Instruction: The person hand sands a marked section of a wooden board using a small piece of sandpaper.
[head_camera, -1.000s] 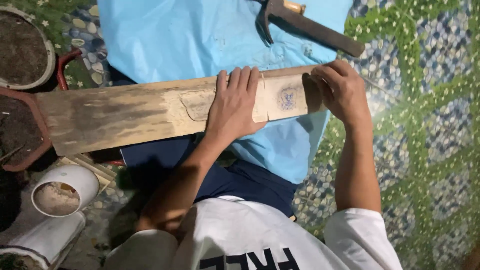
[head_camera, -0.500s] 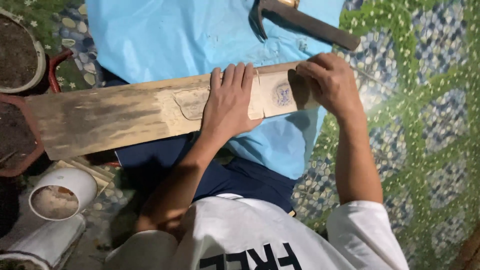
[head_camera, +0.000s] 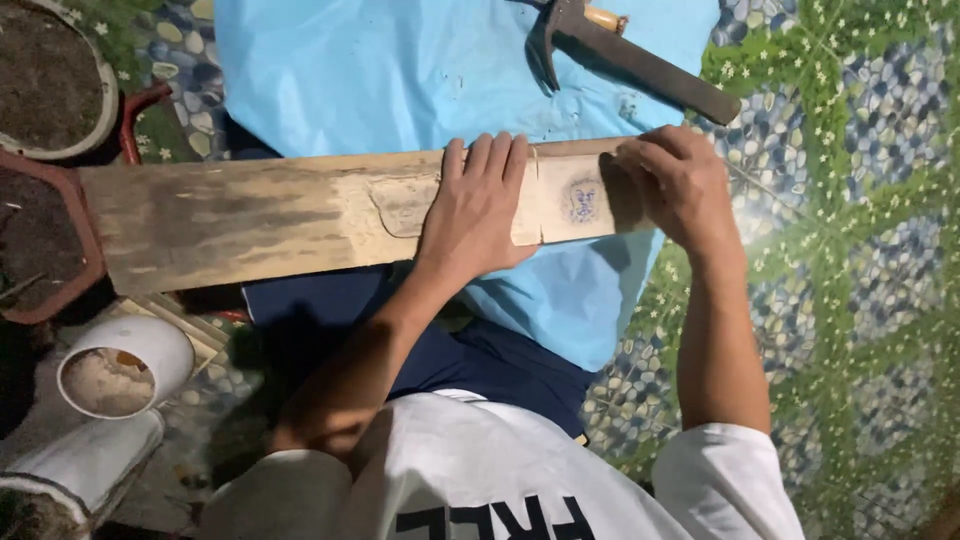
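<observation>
Under the left hand (head_camera: 480, 205), plank (head_camera: 300, 215); right hand (head_camera: 675, 180) at its end.

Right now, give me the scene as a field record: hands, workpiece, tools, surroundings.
left hand: palm flat on the wooden plank, fingers together
right hand: curled over the plank's right end; what it grips, if anything, is hidden
plank: long, weathered, lying crosswise over the blue sheet; small dark drawing between the hands
hammer: on the sheet beyond the plank, untouched
left edge: soil-filled pots, white pipe sections
floor: pebble-and-leaf patterned
</observation>
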